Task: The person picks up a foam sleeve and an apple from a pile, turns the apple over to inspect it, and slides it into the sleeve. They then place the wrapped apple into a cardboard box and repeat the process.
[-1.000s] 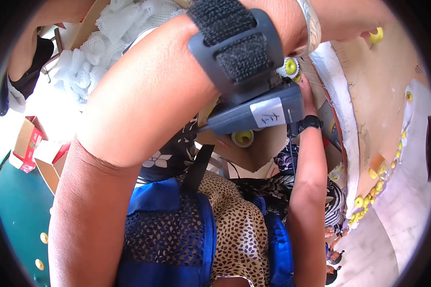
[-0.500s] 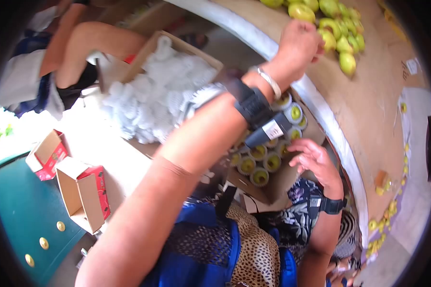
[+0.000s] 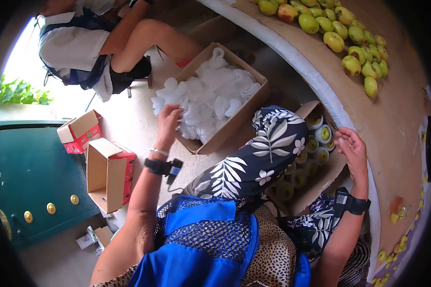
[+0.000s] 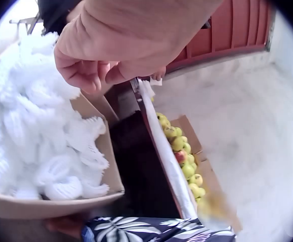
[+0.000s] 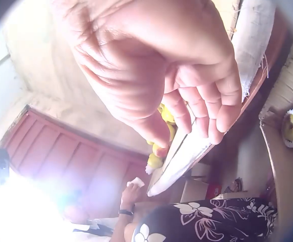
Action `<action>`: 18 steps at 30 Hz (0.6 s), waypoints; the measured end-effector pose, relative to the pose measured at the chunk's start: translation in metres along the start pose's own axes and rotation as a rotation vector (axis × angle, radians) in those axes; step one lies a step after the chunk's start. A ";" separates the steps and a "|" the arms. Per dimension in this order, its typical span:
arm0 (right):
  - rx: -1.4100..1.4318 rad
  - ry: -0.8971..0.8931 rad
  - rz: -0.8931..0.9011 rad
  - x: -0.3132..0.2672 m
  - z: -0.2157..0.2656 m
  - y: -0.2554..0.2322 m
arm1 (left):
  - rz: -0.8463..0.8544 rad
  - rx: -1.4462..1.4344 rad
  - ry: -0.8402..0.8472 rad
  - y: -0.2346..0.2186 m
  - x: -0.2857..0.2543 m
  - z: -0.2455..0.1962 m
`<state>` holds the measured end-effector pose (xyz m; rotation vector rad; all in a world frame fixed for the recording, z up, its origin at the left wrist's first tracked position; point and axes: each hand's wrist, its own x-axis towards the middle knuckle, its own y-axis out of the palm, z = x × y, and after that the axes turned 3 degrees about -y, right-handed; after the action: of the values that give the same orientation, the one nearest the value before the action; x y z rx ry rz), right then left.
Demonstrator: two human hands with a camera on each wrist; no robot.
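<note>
My left hand [image 3: 169,125], with a bracelet at the wrist, hovers at the near-left edge of a cardboard box [image 3: 250,112] heaped with white foam net sleeves [image 3: 208,95]. Its fingers are loosely curled, with nothing seen between them in the left wrist view. My right hand [image 3: 352,150] is held palm inward with relaxed, bent fingers and holds nothing. It is between the tabletop's white-covered edge [image 3: 292,52] and a second carton [image 3: 321,187]. Inside that carton sit several yellow-green apples [image 3: 322,155] in foam nets, partly hidden by my patterned knee [image 3: 273,138].
Bare apples [image 3: 335,40] are piled on the cardboard-covered tabletop [image 3: 397,129] at right. Two red-and-brown cartons [image 3: 110,177] stand at left beside a green cabinet [image 3: 38,177] with gold knobs. Another person [image 3: 96,43] sits beyond the box of nets.
My left hand has swung from beside the apples on the tabletop over to the box of foam nets. My right hand has drawn from over the apple carton toward the table edge. The view has turned left.
</note>
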<state>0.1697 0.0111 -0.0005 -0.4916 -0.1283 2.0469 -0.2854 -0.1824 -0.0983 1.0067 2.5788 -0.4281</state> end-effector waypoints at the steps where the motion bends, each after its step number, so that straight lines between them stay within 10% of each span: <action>1: 0.015 0.005 -0.003 -0.001 0.001 0.001 | -0.038 0.047 -0.009 -0.011 -0.005 0.001; 7: 0.046 -0.006 -0.008 0.003 0.001 0.006 | 0.260 0.493 0.148 0.029 -0.004 0.020; 10: 0.050 -0.025 -0.008 0.005 0.004 0.008 | 0.313 0.648 0.538 0.093 0.017 0.027; 18: 0.077 -0.027 -0.033 0.004 0.000 0.006 | 0.227 1.078 0.145 0.157 0.087 0.087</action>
<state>0.1628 0.0113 -0.0034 -0.4116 -0.0732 2.0183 -0.2197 -0.0546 -0.2361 1.6465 2.2158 -1.8250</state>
